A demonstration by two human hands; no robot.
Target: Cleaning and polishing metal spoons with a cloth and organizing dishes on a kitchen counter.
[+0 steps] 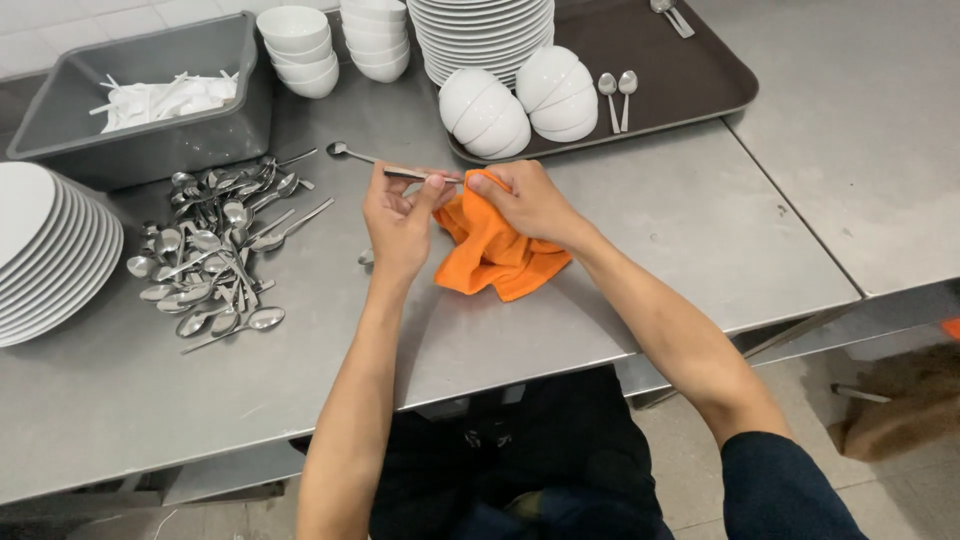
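Observation:
My left hand pinches the handle of a metal spoon whose bowl points left over the steel table. My right hand grips an orange cloth and presses it around the other end of the spoon's handle. The cloth hangs down and rests bunched on the table between my hands.
A pile of several loose spoons lies left of my hands. A stack of white plates sits at far left, a grey bin behind it. White bowls and a brown tray with bowls, plates and spoons stand at the back.

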